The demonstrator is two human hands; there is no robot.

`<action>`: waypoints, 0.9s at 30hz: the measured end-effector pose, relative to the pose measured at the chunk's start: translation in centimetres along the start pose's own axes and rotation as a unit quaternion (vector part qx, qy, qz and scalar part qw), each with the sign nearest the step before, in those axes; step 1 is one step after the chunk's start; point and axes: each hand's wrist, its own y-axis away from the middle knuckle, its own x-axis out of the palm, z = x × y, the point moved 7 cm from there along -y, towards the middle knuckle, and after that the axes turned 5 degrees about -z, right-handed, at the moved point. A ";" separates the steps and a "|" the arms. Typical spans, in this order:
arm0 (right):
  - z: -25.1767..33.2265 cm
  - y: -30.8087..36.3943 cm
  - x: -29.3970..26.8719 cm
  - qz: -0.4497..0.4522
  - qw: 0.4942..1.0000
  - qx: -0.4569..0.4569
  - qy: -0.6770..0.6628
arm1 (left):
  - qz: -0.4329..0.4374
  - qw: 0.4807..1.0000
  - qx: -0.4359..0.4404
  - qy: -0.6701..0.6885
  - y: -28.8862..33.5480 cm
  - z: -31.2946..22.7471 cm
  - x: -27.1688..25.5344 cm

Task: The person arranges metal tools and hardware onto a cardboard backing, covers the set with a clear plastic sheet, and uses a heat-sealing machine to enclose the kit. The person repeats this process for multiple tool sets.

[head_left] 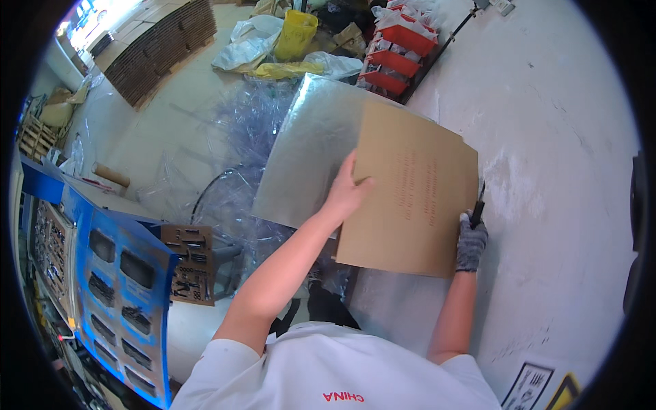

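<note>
In the head view, a flat brown cardboard sheet (403,198) is held up in front of the person, tilted, with faint reddish print on its face; it serves here as the landmark. The bare left hand (345,191) grasps the sheet's left edge, its thumb lying on the printed face. At the sheet's lower right edge, the right hand (471,242), in a grey glove, is closed around a slim black tool (477,213) whose thin tip points upward (its exact kind is too small to tell). Whether that hand also grips the cardboard, I cannot tell.

Behind the sheet and sticking out to its upper left is a large silvery panel (301,150), partly covered by it. Above the sheet, beyond the panel, red bins (396,61) stand in a stepped row, with clear bags in them. A yellow bucket (296,34) is farther off, to the sheet's upper left, and crumpled clear film (253,123) spreads left of the sheet. Well to its left are a brown board (188,263) carrying small dark parts and a blue frame (126,287) with dark openings. A stack of folded cardboard (157,51) stands far to its upper left.
</note>
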 end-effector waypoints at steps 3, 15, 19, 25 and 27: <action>-0.6 -3.9 -1.0 0.009 0.995 -0.091 0.044 | -0.017 0.981 0.031 -0.192 -2.5 1.7 6.6; 12.9 -19.9 21.2 0.205 0.916 -0.327 0.113 | 0.379 0.860 -0.314 -0.132 17.6 4.9 14.0; 9.5 -24.9 25.5 0.308 0.890 -0.313 0.120 | 0.210 0.863 -0.448 0.100 17.4 9.7 16.0; 16.7 -16.0 21.8 0.128 0.823 -0.539 0.127 | 0.201 0.942 -0.226 -0.143 17.0 10.4 10.2; 17.8 -4.9 19.2 0.095 0.819 -0.565 -0.017 | 0.062 0.973 -0.115 -0.190 20.0 10.6 3.5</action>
